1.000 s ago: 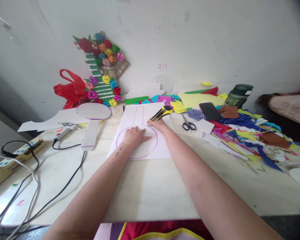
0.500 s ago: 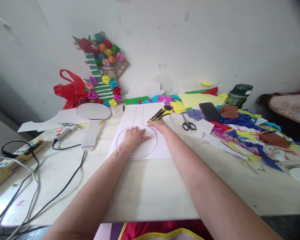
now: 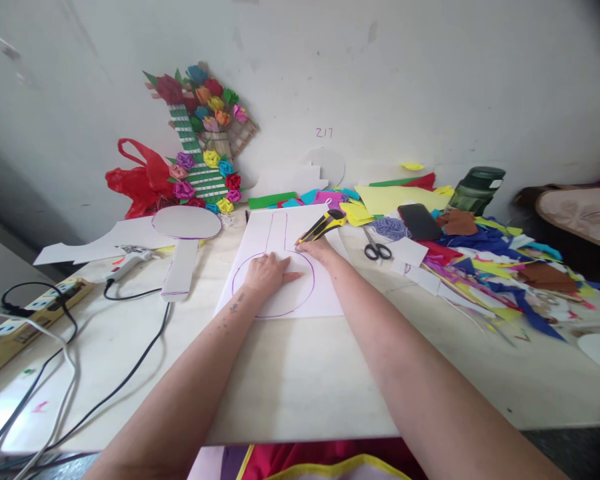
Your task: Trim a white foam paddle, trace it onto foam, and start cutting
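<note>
A white foam board or card sheet (image 3: 307, 223) lies in front of me, with a purple-drawn circle and a narrow stem above it. My left hand (image 3: 267, 272) presses flat on the circle, fingers spread. My right hand (image 3: 314, 249) grips a yellow and black utility knife (image 3: 321, 225). Its tip end points down at the sheet, by the upper right of the circle where the stem meets it; the blade itself is too small to make out. To the left lies a white cut-out (image 3: 187, 222) with a round head and a straight strip.
Left are a glue gun (image 3: 128, 263), cords and a power strip (image 3: 45, 313). A flower-covered craft (image 3: 205, 140) and red bag (image 3: 143, 177) stand behind. Right lie scissors (image 3: 378, 251), a yarn bundle (image 3: 391, 229), a phone (image 3: 420, 221), a bottle (image 3: 476, 192) and coloured scraps (image 3: 500, 267).
Almost nothing differs. Both hands and the utility knife stay in practically the same place on the sheet; the whole view has shifted very slightly.
</note>
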